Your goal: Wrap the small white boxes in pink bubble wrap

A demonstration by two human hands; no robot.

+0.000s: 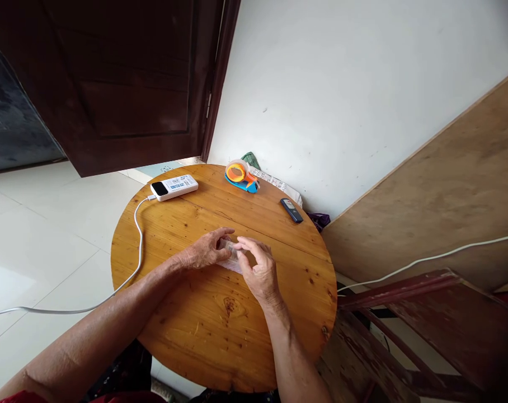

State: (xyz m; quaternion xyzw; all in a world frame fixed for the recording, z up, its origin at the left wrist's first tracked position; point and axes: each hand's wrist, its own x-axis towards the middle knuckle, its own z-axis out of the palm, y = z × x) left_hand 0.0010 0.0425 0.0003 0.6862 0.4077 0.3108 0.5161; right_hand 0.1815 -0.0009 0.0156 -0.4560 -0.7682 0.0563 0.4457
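A small, translucent, pale pinkish piece that looks like a plastic packet (232, 263) lies near the middle of the round wooden table (220, 347). At its left end my left hand (203, 250) grips it, thumb on top and fingers curled over the far edge. From the right, my right hand (258, 266) pinches the packet's other end between thumb and forefinger. Both hands cover much of it, so its exact kind and contents stay unclear.
Toward the back stand an orange and blue tape dispenser (240, 174) and a white power bank (174, 187) with a white cable (140, 240). A dark, slim device (291, 210) lies at the back right. Beside the table is a dark red wooden chair (405, 291).
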